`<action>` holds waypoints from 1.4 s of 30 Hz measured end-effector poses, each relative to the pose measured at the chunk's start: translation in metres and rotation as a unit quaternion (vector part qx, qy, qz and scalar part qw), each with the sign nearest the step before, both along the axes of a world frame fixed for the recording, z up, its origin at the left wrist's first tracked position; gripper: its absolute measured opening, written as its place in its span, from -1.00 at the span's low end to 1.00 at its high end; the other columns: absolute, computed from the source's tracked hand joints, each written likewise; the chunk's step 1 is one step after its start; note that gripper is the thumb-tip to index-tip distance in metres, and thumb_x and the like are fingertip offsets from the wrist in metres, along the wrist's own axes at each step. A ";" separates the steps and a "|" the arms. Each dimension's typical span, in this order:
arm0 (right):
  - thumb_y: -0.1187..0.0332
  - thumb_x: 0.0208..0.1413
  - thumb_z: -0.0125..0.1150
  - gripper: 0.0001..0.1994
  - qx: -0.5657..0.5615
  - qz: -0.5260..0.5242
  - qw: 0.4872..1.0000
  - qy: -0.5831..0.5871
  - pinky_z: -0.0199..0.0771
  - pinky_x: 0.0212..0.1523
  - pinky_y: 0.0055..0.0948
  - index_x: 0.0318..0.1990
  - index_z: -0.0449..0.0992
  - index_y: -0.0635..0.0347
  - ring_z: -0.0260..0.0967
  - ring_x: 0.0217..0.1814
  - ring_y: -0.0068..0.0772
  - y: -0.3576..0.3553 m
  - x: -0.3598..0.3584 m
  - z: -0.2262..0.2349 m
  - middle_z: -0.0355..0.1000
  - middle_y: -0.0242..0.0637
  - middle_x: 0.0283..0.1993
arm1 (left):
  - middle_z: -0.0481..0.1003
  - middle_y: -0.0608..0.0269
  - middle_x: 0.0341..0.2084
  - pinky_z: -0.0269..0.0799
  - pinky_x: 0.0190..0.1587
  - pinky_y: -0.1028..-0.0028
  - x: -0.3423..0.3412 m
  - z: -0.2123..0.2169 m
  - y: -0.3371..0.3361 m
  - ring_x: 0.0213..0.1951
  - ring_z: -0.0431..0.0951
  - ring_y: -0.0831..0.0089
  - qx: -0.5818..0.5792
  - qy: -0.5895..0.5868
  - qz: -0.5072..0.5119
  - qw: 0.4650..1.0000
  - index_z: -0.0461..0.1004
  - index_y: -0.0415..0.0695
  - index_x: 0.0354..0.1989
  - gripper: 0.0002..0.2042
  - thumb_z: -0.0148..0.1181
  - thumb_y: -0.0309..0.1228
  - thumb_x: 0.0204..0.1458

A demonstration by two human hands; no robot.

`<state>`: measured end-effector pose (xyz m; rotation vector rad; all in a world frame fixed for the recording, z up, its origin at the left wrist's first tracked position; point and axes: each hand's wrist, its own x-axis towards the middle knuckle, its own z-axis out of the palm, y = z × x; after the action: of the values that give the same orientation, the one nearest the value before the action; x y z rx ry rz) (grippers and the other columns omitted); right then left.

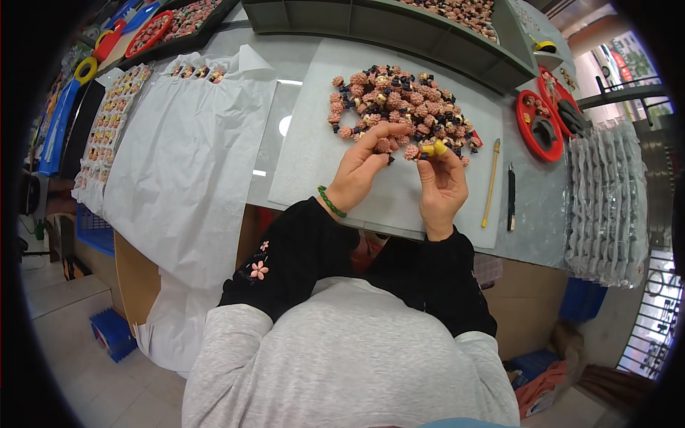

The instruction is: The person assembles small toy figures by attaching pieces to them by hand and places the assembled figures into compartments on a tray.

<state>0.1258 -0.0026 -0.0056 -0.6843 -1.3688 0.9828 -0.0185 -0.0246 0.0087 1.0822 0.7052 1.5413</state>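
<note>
A heap of small figurines [399, 100] with bumpy pink tops and dark and cream parts lies on a white sheet [314, 143] in front of me. My left hand [357, 171], wearing a green bead bracelet [332, 202], is closed around one such pink figurine [384, 145] at the heap's near edge. Close beside it, my right hand [442, 189] pinches another small pink figurine [412, 152]. Yellow coverings [433, 148] wrap fingertips of that hand. The fingers partly hide both figurines.
A yellowish brush-like stick [491, 184] and a black pen-like tool [511, 196] lie to the right. Beyond are red trays [539, 125] and stacked clear packs [606, 207]. A grey-green bin [399, 32] stands behind the heap. Left lie white sheeting [185, 143] and figurine rows [114, 125].
</note>
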 end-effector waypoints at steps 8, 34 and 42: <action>0.52 -0.05 0.19 -0.82 -0.018 0.047 0.999 -0.011 0.31 -0.26 -0.65 -0.26 0.41 0.33 0.28 -0.29 -0.57 0.001 0.003 0.003 0.32 -0.30 -0.27 | 0.27 0.17 -0.03 0.33 -0.06 0.48 0.004 -0.008 0.002 -0.01 0.32 0.44 -0.028 -0.002 -0.009 1.000 0.25 -0.26 0.01 -0.66 -0.03 -0.63 0.00; 0.23 0.19 -0.15 -0.69 -0.063 0.021 0.995 -0.071 0.26 -0.41 -0.60 -0.22 0.40 0.34 0.24 -0.43 -0.60 -0.003 0.005 0.006 0.34 -0.33 -0.40 | 0.46 0.28 -0.44 0.38 -0.30 0.63 -0.162 0.106 0.059 -0.41 0.44 0.63 0.165 0.376 0.516 0.752 0.38 -0.27 -0.11 -0.65 0.20 -0.49 -0.14; 0.26 0.19 -0.15 -0.69 -0.052 0.040 0.996 -0.061 0.25 -0.43 -0.64 -0.21 0.40 0.36 0.22 -0.46 -0.61 -0.002 0.005 0.006 0.34 -0.35 -0.42 | 0.47 -0.05 -0.36 0.33 -0.15 0.30 -0.251 0.012 0.070 -0.26 0.47 0.10 -0.118 0.543 0.483 0.677 0.40 -0.26 -0.18 -0.60 0.20 -0.37 -0.27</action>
<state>0.1304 -0.0042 0.0002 -0.7825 -1.4681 1.0975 -0.2693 0.0454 0.0211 1.4751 2.5670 1.3545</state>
